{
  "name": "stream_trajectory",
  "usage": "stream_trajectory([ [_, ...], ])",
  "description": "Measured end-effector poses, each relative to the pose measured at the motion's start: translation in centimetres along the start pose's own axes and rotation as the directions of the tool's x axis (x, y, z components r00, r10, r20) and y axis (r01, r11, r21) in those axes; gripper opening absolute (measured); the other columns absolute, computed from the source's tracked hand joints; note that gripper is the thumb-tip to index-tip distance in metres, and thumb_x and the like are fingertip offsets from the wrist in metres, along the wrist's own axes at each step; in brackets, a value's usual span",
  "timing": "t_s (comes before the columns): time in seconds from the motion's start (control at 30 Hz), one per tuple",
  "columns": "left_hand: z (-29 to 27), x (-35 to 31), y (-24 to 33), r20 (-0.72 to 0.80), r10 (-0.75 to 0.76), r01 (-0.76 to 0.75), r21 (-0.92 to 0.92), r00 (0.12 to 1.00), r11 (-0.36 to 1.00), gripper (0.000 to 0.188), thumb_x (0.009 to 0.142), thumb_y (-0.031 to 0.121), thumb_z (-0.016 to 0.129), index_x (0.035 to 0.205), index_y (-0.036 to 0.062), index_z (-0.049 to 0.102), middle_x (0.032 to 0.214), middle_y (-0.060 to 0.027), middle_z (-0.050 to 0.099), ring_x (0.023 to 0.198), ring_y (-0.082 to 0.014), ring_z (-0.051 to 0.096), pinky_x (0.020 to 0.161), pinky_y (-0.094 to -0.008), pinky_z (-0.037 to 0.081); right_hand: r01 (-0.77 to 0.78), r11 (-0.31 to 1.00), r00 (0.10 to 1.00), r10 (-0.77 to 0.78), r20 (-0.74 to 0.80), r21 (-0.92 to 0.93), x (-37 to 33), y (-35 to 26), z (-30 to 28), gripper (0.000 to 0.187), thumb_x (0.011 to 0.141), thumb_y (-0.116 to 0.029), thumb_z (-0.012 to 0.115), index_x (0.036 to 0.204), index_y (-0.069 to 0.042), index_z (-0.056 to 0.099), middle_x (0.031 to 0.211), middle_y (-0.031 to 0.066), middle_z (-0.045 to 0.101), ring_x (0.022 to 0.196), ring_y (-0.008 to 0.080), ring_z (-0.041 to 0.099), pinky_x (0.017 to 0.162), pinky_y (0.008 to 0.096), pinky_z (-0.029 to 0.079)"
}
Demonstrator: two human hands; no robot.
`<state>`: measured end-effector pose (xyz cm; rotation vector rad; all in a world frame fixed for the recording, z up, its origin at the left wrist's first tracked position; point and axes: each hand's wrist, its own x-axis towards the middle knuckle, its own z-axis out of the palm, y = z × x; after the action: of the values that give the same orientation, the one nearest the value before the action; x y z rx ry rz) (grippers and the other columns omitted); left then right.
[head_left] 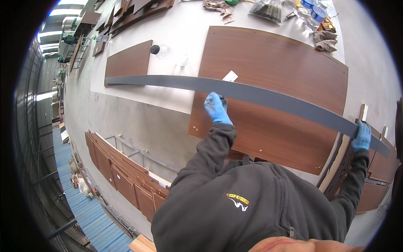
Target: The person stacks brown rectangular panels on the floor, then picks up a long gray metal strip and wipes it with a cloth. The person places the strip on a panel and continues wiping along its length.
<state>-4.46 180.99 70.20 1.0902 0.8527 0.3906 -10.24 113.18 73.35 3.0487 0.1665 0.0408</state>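
Note:
A long, narrow dark-grey strip (268, 97) runs across a brown wood-grain panel (273, 54) and on to a smaller brown panel (128, 61) at the left. In a blue glove, my right hand (362, 136) is closed round the strip near its right end, beyond the panel's edge. My left hand (217, 108), also blue-gloved, is closed just below the strip's near edge, over the large panel. Something small and dark shows at its fingers, too hidden to name. A white label (230, 76) lies beside the strip's far edge.
A dark-capped clear bottle (161, 51) stands between the panels on the white tabletop (180, 38). Water bottles (317, 16), a bag of dark small parts (267, 11) and brown cloth gloves (325, 41) sit at the back right. Stacked brown panels (121, 172) lean on a metal rack at left.

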Motion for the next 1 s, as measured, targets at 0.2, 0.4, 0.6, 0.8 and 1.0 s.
stream_trajectory([
  [0.2, -2.5, -0.7, 7.5, 0.569, -0.375, 0.659, -0.452, 0.732, 0.601, 0.077, 0.1, 0.071, 0.053, 0.149, 0.011, 0.056, 0.152, -0.0129, 0.058, 0.148, -0.0315, 0.047, 0.124, -0.06, 0.034, 0.05, 0.992, 0.979, -0.072, -0.19, -0.118, -8.8, -5.4, -14.3, 0.072, 0.076, -0.002, 0.071, 0.146, -0.002, 0.054, 0.138, 0.0217, 0.063, 0.135, 0.0402, 0.056, 0.125, 0.0561, 0.034],
  [0.4, -3.4, -3.9, 13.4, 0.678, -0.124, 0.345, -0.202, 0.724, 0.917, 0.065, 0.104, 0.059, 0.054, 0.145, 0.0087, 0.059, 0.139, -0.0111, 0.067, 0.139, -0.0308, 0.058, 0.116, -0.0596, 0.046, -0.142, 0.984, 0.931, 0.094, -0.353, -0.112, -15.8, -14.1, -19.4, 0.049, 0.087, -0.018, 0.069, 0.132, -0.001, 0.067, 0.133, 0.02, 0.068, 0.135, 0.044, 0.058, 0.12, 0.0546, 0.041],
  [0.6, -3.4, -10.7, 17.6, 0.813, -0.02, 0.299, -0.191, 0.582, 0.935, 0.079, 0.102, 0.063, 0.053, 0.148, -0.0004, 0.053, 0.144, -0.0142, 0.063, 0.138, -0.0323, 0.058, 0.117, -0.0549, 0.047, -0.268, 0.959, 0.893, 0.282, -0.351, 0.09, -25.8, -16.4, -18.9, 0.075, 0.067, 0.004, 0.073, 0.14, -0.004, 0.06, 0.149, 0.0178, 0.059, 0.143, 0.0386, 0.052, 0.123, 0.0534, 0.037],
  [0.8, 0.2, -20.2, 16.7, 0.975, 0.02, 0.218, -0.069, 0.221, 0.974, 0.089, 0.105, 0.064, 0.039, 0.157, -0.0081, 0.041, 0.156, -0.0247, 0.051, 0.147, -0.0429, 0.047, 0.124, -0.0568, 0.038, -0.452, 0.851, 0.803, 0.519, -0.293, 0.268, -42.7, -16.5, -11.4, 0.076, 0.067, 0.002, 0.075, 0.141, -0.005, 0.059, 0.147, 0.02, 0.059, 0.139, 0.0404, 0.053, 0.121, 0.0533, 0.038],
  [1.0, 5.6, -34.8, 8.4, 0.98, 0.052, 0.276, 0.003, -0.19, 0.961, 0.08, 0.11, 0.054, 0.038, 0.162, -0.0063, 0.031, 0.157, -0.0272, 0.05, 0.145, -0.043, 0.049, 0.123, -0.0553, 0.036, -0.635, 0.638, 0.638, 0.751, -0.17, 0.434, -61.0, -18.1, -5.9, 0.06, 0.075, -0.002, 0.071, 0.134, -0.007, 0.065, 0.132, 0.0206, 0.067, 0.126, 0.0427, 0.061, 0.11, 0.0496, 0.047],
])
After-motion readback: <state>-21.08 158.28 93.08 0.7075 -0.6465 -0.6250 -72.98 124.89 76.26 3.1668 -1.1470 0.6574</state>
